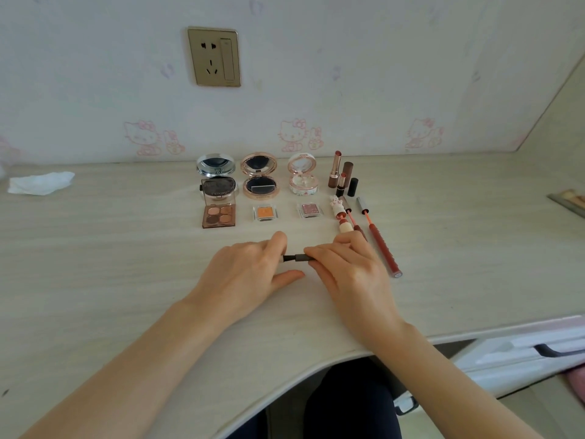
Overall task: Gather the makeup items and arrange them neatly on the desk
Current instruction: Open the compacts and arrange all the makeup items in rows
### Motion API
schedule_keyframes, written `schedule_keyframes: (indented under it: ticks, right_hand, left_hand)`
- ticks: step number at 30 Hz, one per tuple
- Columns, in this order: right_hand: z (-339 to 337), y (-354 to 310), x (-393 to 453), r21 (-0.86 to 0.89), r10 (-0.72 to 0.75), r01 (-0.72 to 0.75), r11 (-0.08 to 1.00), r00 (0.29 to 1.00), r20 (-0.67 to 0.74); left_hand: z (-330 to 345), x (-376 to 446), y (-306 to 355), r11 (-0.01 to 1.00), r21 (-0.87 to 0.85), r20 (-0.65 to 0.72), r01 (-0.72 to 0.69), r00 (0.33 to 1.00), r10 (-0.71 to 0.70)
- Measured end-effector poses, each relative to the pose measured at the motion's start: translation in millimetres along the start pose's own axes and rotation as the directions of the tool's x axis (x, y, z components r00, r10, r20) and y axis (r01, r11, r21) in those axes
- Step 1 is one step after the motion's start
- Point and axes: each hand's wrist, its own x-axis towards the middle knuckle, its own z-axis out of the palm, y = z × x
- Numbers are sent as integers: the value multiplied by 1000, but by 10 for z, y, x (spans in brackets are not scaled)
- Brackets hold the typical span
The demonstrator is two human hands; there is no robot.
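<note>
A thin black makeup pencil [296,258] lies between my hands just above the desk [126,248]. My left hand [250,270] pinches one end and my right hand [345,267] grips the other. Behind them three open compacts stand in a row: silver [217,177], rose gold [259,177], and white floral [302,175]. In front lie a four-colour eyeshadow palette [219,215], an orange pan [265,213] and a pink pan [309,210]. To the right stand uncapped lipsticks [335,169], with a bunny-topped tube [340,217] and a long red lip gloss [384,248].
A crumpled white tissue [39,183] lies at the far left of the desk. A wall socket [214,57] sits above. A flat item [569,201] rests at the right edge. The curved front edge of the desk runs below my forearms, with a drawer handle [554,350] at lower right.
</note>
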Motion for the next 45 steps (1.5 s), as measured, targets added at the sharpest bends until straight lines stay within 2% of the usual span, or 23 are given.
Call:
schedule_keyframes:
  ticks: [6, 9, 13, 18, 23, 28, 35, 39, 45]
  right_hand:
    - [-51, 5, 11, 8, 123, -123, 992, 992, -28]
    - [-60, 12, -1, 5, 175, -175, 985, 983, -54]
    - [-143, 52, 4, 40, 250, -247, 968, 966, -72]
    - [-387, 184, -7, 9, 277, -277, 961, 958, -71]
    - [-592, 391, -22, 73, 355, -353, 933, 935, -21]
    - [-690, 728, -108, 69, 491, -491, 868, 871, 17]
    - [-812, 1147, -302, -97, 582, -574, 813, 804, 121]
    - [-872, 1252, -387, -309, 550, -488, 816, 820, 156]
    - [-916, 1233, -403, -361, 496, -425, 830, 858, 131]
  left_hand:
    - [-42, -26, -31, 992, -75, -26, 97, 995, -99]
    - [-69, -32, -65, 974, -185, -55, 131, 988, -144]
    - [-60, 0, -84, 910, -337, -55, 242, 960, -275]
    - [-23, 115, 77, 815, -536, -111, 218, 939, -324]
    - [35, 303, 383, 752, -630, -71, 194, 950, -305]
    - [59, 521, 738, 809, -585, -93, 49, 987, -127]
    - [315, 911, 1227, 875, -483, -79, -7, 996, -36]
    - [473, 1170, 1442, 933, -360, -39, -24, 999, 11]
    - [633, 1343, 1530, 988, -137, 123, -71, 988, 88]
